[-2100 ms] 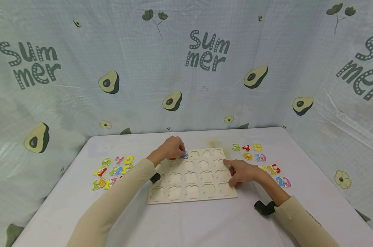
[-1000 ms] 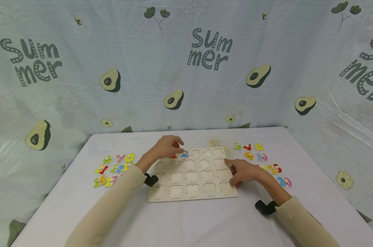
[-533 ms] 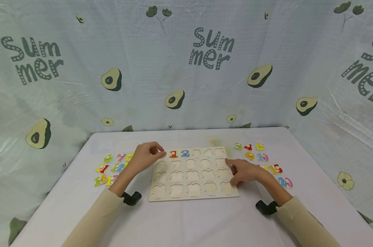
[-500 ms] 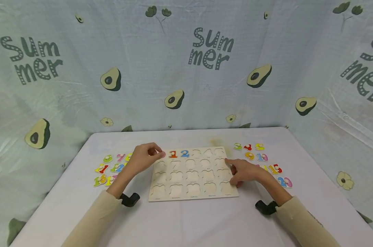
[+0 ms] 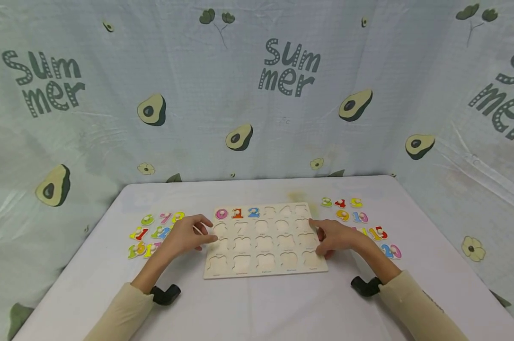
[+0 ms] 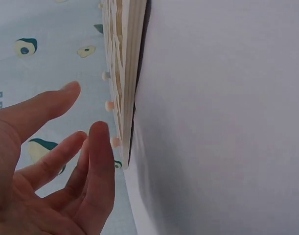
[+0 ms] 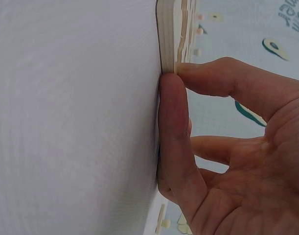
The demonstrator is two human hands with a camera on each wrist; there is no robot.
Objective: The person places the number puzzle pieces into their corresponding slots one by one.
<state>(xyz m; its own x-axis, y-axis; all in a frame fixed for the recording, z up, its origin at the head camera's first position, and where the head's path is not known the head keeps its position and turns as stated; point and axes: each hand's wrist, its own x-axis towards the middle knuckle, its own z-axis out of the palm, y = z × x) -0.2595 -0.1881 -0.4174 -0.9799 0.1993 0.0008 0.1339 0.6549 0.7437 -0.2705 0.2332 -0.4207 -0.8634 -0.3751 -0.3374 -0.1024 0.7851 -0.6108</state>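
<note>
A pale wooden number puzzle board lies on the table. A pink 0, red 1 and blue 2 sit in its top-row recesses at the left. By the board's left edge is my left hand, its fingers loosely spread and holding nothing; the left wrist view shows the thumb apart from the fingertips. My right hand holds the board's right edge. In the right wrist view, one digit touches the board's top face while another finger lies against its edge.
Several number pieces lie left of the board, among them a green 6 and an 11; my left hand partly covers this group. More lie to the right, including a red 4 and a 20. A printed curtain hangs behind.
My left hand has let go of the blue 2, moved left to the pink 0, then come down beside the board's left edge, uncovering the 0. The right hand keeps its place.
</note>
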